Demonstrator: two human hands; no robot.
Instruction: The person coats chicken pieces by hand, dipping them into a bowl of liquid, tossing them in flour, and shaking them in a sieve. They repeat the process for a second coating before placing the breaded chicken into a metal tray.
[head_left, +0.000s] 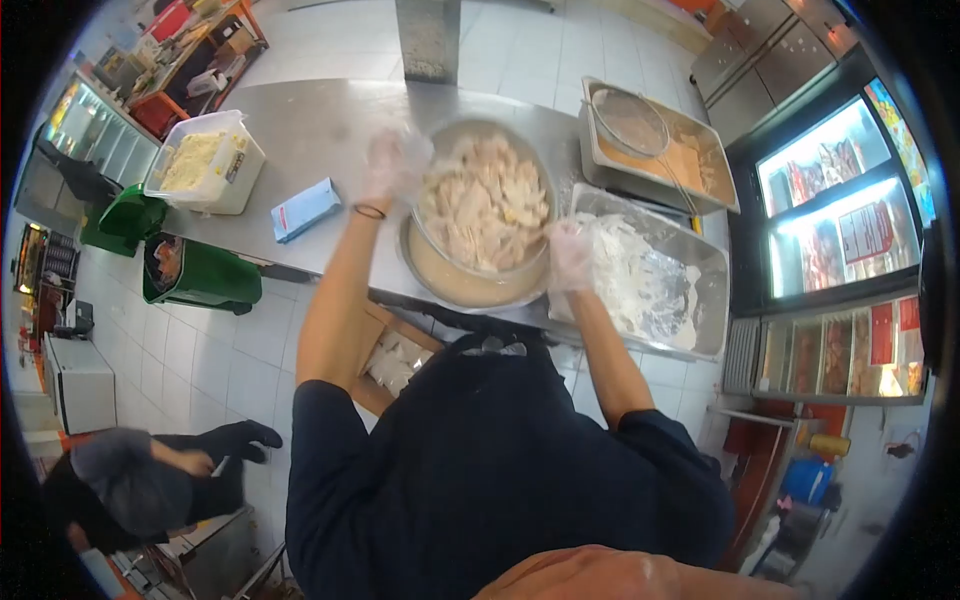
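Looking down into a white-tiled commercial kitchen, onto a long stainless steel worktable (320,130). Finding at its near edge, dead ahead at 12 o'clock from the body, a round steel bowl (480,124) heaped with pale raw chicken pieces (485,205), sitting tilted inside a wider steel basin (470,292) rimmed with beige batter-like liquid. Clamping the gloved right hand (570,255) on the bowl's rim at about 4 o'clock, fingers curled over the edge. Reaching the gloved left hand (392,160) to the rim at about 10 o'clock, too motion-blurred for telling whether closed on the metal or only touching it. Setting the two hands almost opposite each other, so putting the line of hold on a 10-to-4 diagonal across the bowl, with the right hand nearer the body. Having, just beside the right hand at 3 o'clock of the bowl, a rectangular steel tray (712,300) spread with white flour (630,275); judging the right hand far the nearer to it, the left well apart. Noting at 1 o'clock a second steel tray (722,185) holding a round mesh sieve (628,120), at 9 o'clock a small blue carton (305,208), and at 10 o'clock a white plastic tub (238,190) of yellow crumbs. Glimpsing another person (150,480) crouching on the floor at 8 o'clock.
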